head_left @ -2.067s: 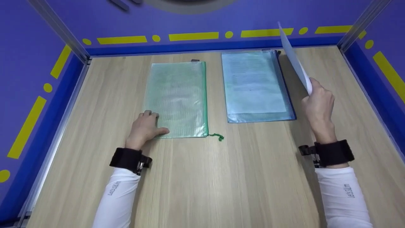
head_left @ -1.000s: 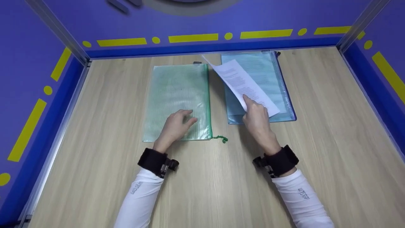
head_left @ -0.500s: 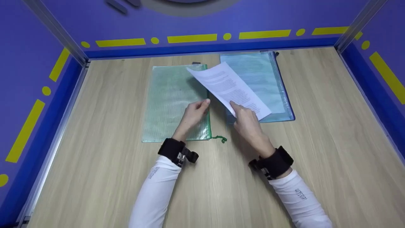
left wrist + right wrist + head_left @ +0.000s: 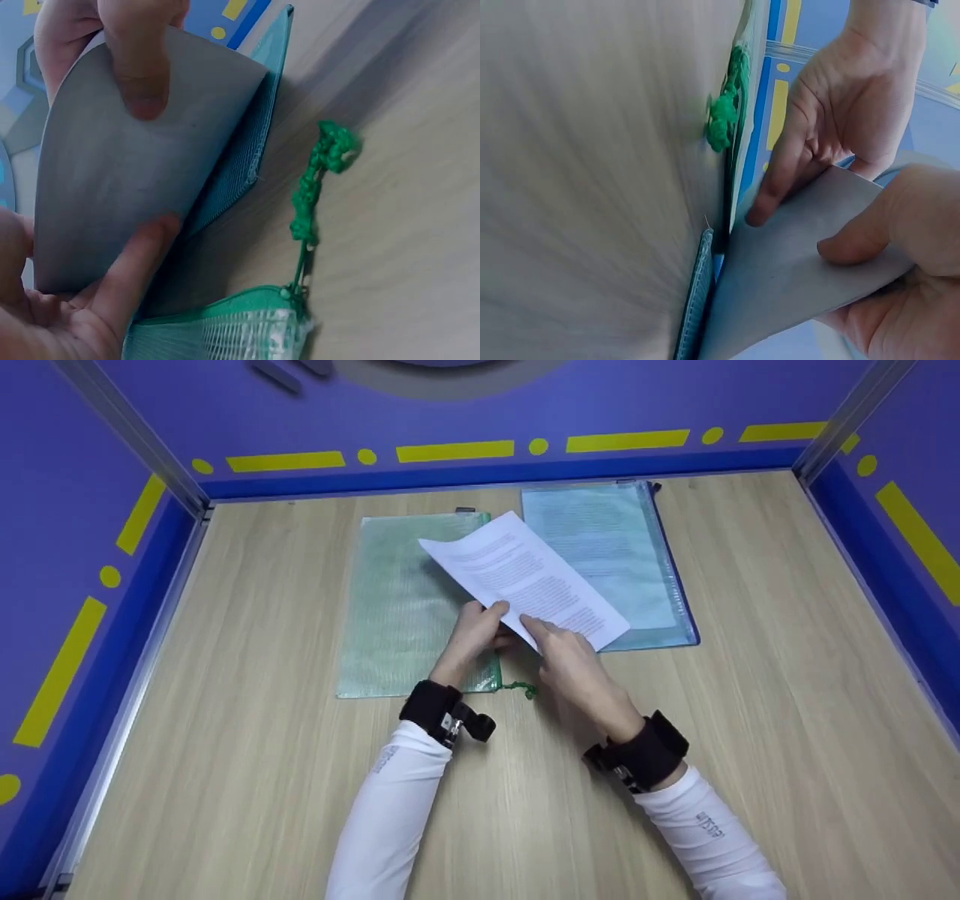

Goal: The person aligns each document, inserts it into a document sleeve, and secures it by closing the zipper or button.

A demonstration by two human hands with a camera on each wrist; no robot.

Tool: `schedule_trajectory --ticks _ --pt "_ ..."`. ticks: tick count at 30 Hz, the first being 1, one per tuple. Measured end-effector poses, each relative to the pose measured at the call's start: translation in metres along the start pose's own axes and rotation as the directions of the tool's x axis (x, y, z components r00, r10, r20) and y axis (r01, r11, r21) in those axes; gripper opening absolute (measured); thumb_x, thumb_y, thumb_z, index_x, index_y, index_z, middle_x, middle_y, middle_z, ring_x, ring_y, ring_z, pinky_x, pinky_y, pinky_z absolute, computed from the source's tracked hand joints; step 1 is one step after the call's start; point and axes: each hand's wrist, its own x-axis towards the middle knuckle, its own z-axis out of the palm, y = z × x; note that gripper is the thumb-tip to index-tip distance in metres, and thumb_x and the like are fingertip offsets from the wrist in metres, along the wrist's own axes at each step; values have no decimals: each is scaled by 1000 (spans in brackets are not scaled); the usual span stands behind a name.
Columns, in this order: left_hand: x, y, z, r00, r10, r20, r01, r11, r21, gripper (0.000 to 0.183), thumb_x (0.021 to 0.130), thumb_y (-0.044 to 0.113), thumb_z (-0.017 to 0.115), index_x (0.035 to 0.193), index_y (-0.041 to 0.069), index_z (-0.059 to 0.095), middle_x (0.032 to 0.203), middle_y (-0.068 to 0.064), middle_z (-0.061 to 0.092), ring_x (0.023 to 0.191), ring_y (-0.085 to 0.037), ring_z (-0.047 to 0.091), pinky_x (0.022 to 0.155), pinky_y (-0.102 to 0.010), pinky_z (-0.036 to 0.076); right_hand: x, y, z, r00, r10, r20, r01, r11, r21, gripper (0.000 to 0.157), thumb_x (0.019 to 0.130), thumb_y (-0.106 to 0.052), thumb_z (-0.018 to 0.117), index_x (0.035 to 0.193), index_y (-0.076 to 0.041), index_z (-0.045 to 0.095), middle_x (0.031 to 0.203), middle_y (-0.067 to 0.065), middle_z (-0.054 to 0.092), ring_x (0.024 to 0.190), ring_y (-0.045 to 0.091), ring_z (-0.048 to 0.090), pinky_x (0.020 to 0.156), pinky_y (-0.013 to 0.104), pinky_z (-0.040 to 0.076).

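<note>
In the head view a white printed paper (image 4: 525,577) slants over the gap between two zip folders, its far left corner curling up. My left hand (image 4: 471,634) pinches its near left edge, thumb on the printed face and fingers beneath. Beside it, my right hand (image 4: 574,664) grips the near end, fingers on top; the right wrist view shows the right thumb (image 4: 847,244) pressing the blank underside. The green zip folder (image 4: 397,615) lies flat under the left hand and partly under the paper. Whether the paper is one sheet or more, I cannot tell.
A blue zip folder (image 4: 660,615) with printed pages inside lies to the right, partly covered by the paper. A green knotted cord (image 4: 307,199) hangs from the green folder's zip corner onto the wooden table (image 4: 262,660). Blue and yellow panels (image 4: 465,450) border the table.
My right hand has carried the paper from the far right leftward across the blue folder and lowered it. My left hand has left the green folder's lower left corner and taken the paper's edge.
</note>
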Motion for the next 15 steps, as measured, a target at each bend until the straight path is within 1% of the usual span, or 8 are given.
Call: schedule_trajectory --ticks 3,5,7,9,12,15 --pt "0 -3 -2 1000 22 -5 -22 1000 -13 35 97 10 47 126 -6 58 115 -20 71 88 -16 72 75 -29 61 -1 -1 3 999 -35 24 35 999 -9 58 83 13 57 139 0 53 122 23 67 100 40 69 81 48 59" --pt "0 -5 -3 999 32 -21 -32 999 1 33 97 7 45 124 -6 59 112 -20 71 84 -15 71 72 -26 60 -2 -2 4 996 -53 71 54 998 -13 55 88 3 62 142 0 50 126 22 66 106 40 68 86 49 58" --pt "-1 -6 -5 998 42 -38 -41 999 27 33 97 6 43 123 -5 60 111 -20 71 82 -14 69 70 -24 59 -3 -4 3 990 -61 130 64 998 -17 62 88 -8 70 145 -1 46 132 24 62 112 40 66 93 50 56" --pt "-1 -7 -8 997 60 -57 -56 997 60 34 97 7 42 124 -4 60 111 -19 70 84 -15 69 70 -24 58 -4 -4 1 980 -62 190 68 997 -25 76 84 -16 78 149 -1 41 137 25 58 118 40 63 98 50 53" --pt "-1 -9 -12 991 107 -79 -97 989 114 36 98 7 41 129 -3 58 117 -19 69 96 -21 70 79 -27 58 -5 -3 -5 963 -46 267 55 998 -28 92 76 -21 85 152 -3 36 143 24 54 122 40 60 103 50 51" --pt "-1 -11 -16 982 150 -116 -128 976 178 39 98 8 42 133 -2 56 124 -18 67 109 -24 67 92 -32 55 -7 -1 -14 947 -17 319 29 999 -31 97 73 -24 87 153 -4 35 145 22 53 123 39 60 105 49 49"
